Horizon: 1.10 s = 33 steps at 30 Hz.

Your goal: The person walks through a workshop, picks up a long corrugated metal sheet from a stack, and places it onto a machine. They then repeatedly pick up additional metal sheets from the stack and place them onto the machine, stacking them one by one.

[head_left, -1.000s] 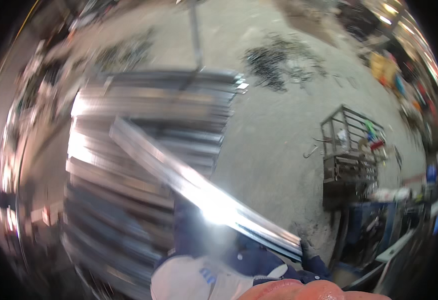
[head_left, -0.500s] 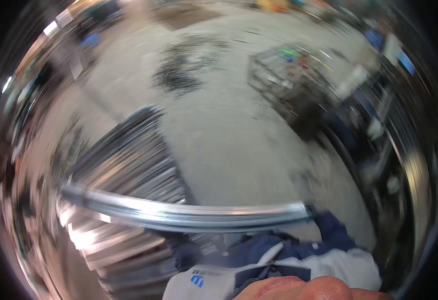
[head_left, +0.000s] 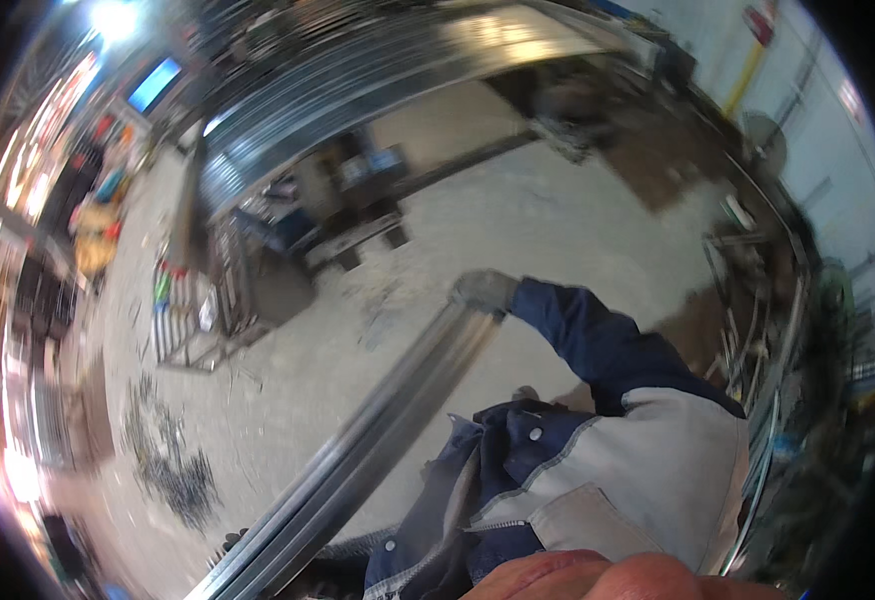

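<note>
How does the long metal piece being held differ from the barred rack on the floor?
Shape: the metal piece is long and narrow; the rack is a boxy frame.
Surface: the metal piece has continuous lengthwise ridges; the rack has open gaps between bars.
Pose: the metal piece slants, its upper end in the gloved right hand; the rack stands on the floor.
Both look metallic.

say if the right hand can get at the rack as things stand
Probably not: the right hand is closed on one end of the bars, and the rack stands off to the left, across open floor. The hand would likely need freeing and the person moving closer.
</note>
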Available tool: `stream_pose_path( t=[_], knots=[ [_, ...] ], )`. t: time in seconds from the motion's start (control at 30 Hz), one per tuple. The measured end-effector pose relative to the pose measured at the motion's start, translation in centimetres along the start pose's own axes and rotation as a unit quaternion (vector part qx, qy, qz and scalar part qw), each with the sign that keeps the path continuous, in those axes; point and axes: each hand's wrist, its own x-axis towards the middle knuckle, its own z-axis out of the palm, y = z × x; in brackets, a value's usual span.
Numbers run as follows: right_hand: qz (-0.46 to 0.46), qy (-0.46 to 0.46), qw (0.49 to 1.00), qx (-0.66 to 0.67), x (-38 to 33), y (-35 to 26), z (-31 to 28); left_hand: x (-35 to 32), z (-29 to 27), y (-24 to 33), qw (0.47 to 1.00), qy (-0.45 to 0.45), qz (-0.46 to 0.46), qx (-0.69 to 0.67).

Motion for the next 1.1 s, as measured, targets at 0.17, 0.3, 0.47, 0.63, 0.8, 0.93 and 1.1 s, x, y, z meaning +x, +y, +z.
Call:
stream_pose_path(
  t=[0.17, 0.3, 0.47, 0.63, 0.8, 0.93, 1.1],
  knots=[
    [0.005, 0.164, 0.967, 0.195, -5.5, 3.7, -20.4, -6.1, 14.3, 2.0, 0.991, -0.117, 0.057, -0.035],
    [-0.091, 0.276, 0.946, 0.146, -8.7, 5.9, -35.4, -10.9, 24.2, 3.7, 0.968, -0.189, 0.112, -0.121],
    [0.016, 0.424, 0.894, 0.145, -9.7, 7.9, -49.6, -16.4, 37.3, 5.4, 0.8, -0.104, 0.562, 0.182],
    [0.069, 0.527, 0.839, 0.114, -7.9, 8.6, -60.2, -21.5, 49.2, 3.9, 0.857, -0.158, 0.486, 0.062],
    [-0.012, 0.694, 0.714, 0.089, -4.1, 9.7, -68.1, -25.3, 59.3, 0.6, 0.918, -0.278, 0.092, -0.269],
    [-0.262, 0.63, 0.724, 0.104, -2.5, 9.7, -64.4, -27.5, 65.1, -1.8, 0.866, -0.277, -0.084, -0.408],
    [-0.218, 0.356, 0.757, -0.503, -1.8, 6.7, -56.0, -30.7, 69.7, -5.1, 0.883, -0.248, -0.135, -0.375]
  ],
)
